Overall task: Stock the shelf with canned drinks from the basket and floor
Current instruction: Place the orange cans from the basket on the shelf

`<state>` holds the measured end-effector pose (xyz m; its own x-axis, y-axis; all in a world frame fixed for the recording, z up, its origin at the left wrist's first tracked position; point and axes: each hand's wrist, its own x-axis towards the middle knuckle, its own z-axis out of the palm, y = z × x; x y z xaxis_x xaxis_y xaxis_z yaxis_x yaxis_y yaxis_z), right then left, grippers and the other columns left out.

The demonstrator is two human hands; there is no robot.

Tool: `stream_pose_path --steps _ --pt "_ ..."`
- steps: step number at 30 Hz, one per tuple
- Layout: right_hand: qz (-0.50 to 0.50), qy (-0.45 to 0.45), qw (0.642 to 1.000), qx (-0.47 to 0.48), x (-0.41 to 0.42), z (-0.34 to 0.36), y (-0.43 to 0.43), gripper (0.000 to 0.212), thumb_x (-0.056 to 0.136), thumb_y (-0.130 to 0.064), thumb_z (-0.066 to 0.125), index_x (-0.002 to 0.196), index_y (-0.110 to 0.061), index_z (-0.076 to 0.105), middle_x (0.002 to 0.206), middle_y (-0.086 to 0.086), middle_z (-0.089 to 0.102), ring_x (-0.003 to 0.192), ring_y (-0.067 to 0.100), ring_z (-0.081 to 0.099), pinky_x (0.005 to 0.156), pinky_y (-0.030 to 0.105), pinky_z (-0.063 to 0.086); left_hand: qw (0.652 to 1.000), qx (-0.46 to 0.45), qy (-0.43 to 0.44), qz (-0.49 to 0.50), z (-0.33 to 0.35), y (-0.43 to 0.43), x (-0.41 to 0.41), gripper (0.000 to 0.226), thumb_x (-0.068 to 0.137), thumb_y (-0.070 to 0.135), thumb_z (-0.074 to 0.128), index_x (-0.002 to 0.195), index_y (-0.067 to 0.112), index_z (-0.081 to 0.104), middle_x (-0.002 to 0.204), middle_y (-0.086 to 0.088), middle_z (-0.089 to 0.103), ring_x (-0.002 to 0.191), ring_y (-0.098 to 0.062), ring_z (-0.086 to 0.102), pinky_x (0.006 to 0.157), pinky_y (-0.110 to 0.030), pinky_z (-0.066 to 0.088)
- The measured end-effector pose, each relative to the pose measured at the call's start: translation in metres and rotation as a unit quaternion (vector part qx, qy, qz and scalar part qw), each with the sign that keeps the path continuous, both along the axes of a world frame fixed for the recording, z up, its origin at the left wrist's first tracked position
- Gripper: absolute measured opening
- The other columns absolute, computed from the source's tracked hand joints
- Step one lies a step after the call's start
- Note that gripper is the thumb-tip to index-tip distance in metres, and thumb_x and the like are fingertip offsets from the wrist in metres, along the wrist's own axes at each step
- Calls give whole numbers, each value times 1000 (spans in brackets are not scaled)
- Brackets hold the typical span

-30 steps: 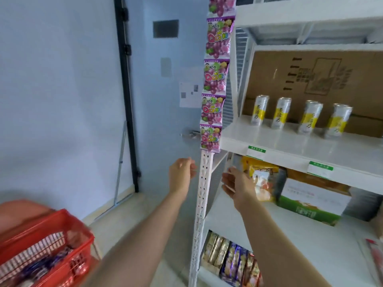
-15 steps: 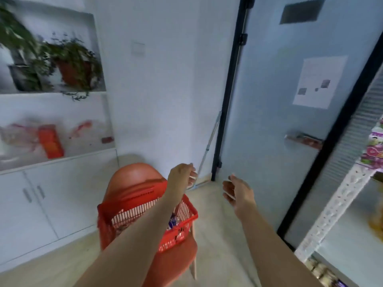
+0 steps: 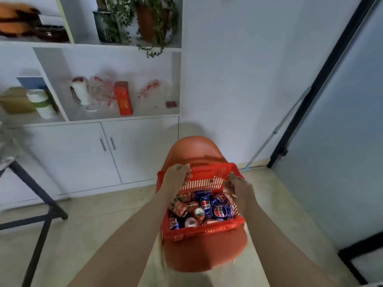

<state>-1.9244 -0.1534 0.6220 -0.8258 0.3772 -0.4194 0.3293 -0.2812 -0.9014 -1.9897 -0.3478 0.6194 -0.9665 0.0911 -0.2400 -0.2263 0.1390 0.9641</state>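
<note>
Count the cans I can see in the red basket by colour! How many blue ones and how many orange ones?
Blue Pepsi cans: 5
Orange cans: 4
Cans of unclear colour, mostly showing a silver end: 2
Total: 11 in view in the red basket; more may be hidden underneath.

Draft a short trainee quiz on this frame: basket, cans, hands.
1. True or false: the red basket stands on the floor.
2. The cans in it are: A) upright in neat rows; B) heaped at all angles; C) sealed in a carton.
3. What colour are the cans nearest the right hand?
Key: 1 false, it sits on the orange chair; 2 B; 3 blue.
</note>
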Motion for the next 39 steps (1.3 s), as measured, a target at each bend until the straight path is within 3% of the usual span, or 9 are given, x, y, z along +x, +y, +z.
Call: stream_pose_path --steps 7,12,16,20,24,28,31,35,39 --pt "76 -70 994 21 -80 -74 26 30 97 -31 58 109 -4 63 93 9 69 80 18 64 69 29 51 994 -50 -91 34 -76 21 -52 28 95 35 56 88 10 66 81 -2 72 72 -17 64 75 -35 54" --pt "90 -151 984 15 -124 -127 67 27 96 -32 58 100 -7 64 90 8 69 82 21 64 76 35 53 982 -75 -162 57 -129 56 -91 28 96 32 56 90 7 67 88 -11 72 74 -19 64 71 -35 53" --pt "101 -214 972 17 -146 -170 93 24 95 -33 59 100 -9 65 93 9 70 87 22 64 86 42 52 971 -104 -208 53 -176 83 -105 26 93 36 61 89 10 66 80 -2 67 75 -20 61 77 -41 50" --pt "109 -262 959 -5 -151 -209 96 24 95 -35 59 103 -13 64 98 10 71 95 24 65 89 41 54 956 -129 -261 36 -219 101 -103 33 91 38 64 116 17 61 110 5 62 106 -17 57 87 -28 42" --pt "122 -307 943 -28 -150 -246 90 30 94 -38 60 104 -11 66 100 13 73 92 26 67 84 41 55 944 -145 -296 13 -256 114 -102 56 88 28 70 139 18 47 133 1 52 114 -13 49 87 -23 37" --pt "126 -336 933 -31 -152 -269 85 28 97 -36 56 103 -11 66 94 13 72 88 30 67 87 50 54 925 -229 -297 -67 -299 121 -101 76 78 38 77 143 20 42 144 -2 44 130 -20 44 105 -31 39" --pt "121 -346 930 -30 -154 -284 84 25 97 -35 55 100 -13 66 90 10 73 83 26 67 83 46 54 894 -325 -266 -158 -326 124 -97 85 76 38 78 147 25 33 148 0 34 135 -22 34 110 -33 33" --pt "120 -356 926 -28 -157 -297 83 29 99 -37 52 101 -12 65 92 10 72 88 27 67 86 45 53 867 -396 -227 -198 -348 123 -93 85 76 30 78 146 27 29 147 0 34 131 -23 39 105 -35 41" --pt "109 -355 928 -35 -157 -302 82 31 99 -40 51 104 -12 65 96 11 73 96 30 67 93 50 50 876 -400 -175 -203 -348 117 -96 68 81 26 73 141 25 39 143 1 42 124 -19 49 97 -30 45"
